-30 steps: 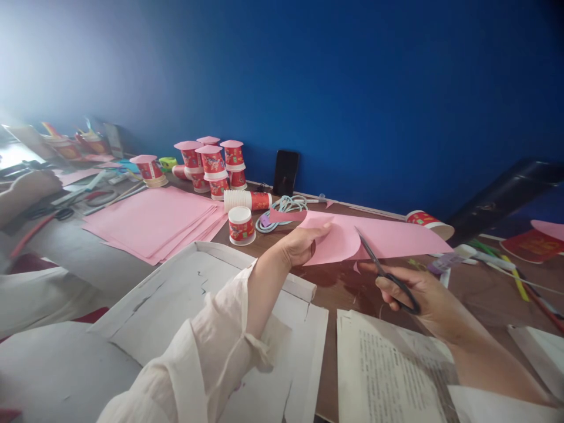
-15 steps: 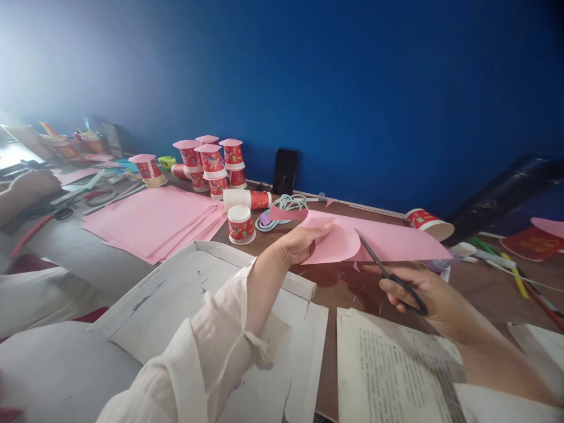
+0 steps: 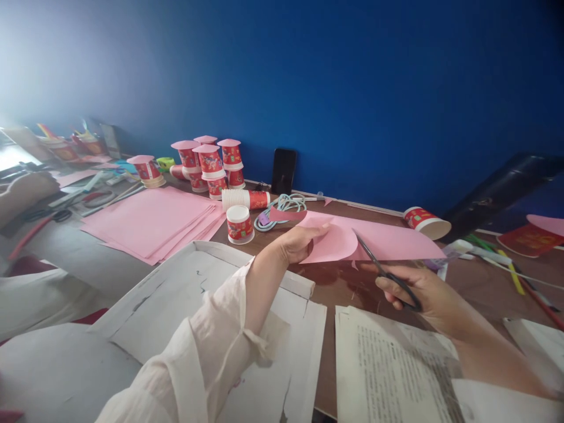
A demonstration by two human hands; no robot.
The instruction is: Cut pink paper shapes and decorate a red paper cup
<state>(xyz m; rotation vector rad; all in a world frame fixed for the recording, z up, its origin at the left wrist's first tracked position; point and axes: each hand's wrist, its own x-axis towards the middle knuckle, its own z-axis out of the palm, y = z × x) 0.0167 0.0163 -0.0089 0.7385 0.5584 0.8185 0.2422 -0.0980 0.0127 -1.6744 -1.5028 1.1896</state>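
My left hand (image 3: 302, 242) pinches a sheet of pink paper (image 3: 392, 238) near its left end, thumb on top. The paper hangs over the brown table, with a curved cut edge between its left part and the longer right part. My right hand (image 3: 408, 288) grips black-handled scissors (image 3: 374, 261), whose blades point up and left into the cut. A small pink scrap dangles below the blades. A darker pink strip (image 3: 288, 215) sticks out to the left of my left hand. Just beyond lies a coiled pale blue cable (image 3: 291, 204).
Pink sheets (image 3: 152, 220) lie at left, with red paper cups (image 3: 207, 161) topped by pink discs behind them. A black phone (image 3: 284, 170) leans on the blue wall. A white box lid (image 3: 176, 305) and a printed booklet (image 3: 388, 364) lie in front. Another person's hand (image 3: 30, 191) rests far left.
The view has shifted very slightly. The scissors and my right hand appear a little further left; both hands keep their hold on the paper and scissors.
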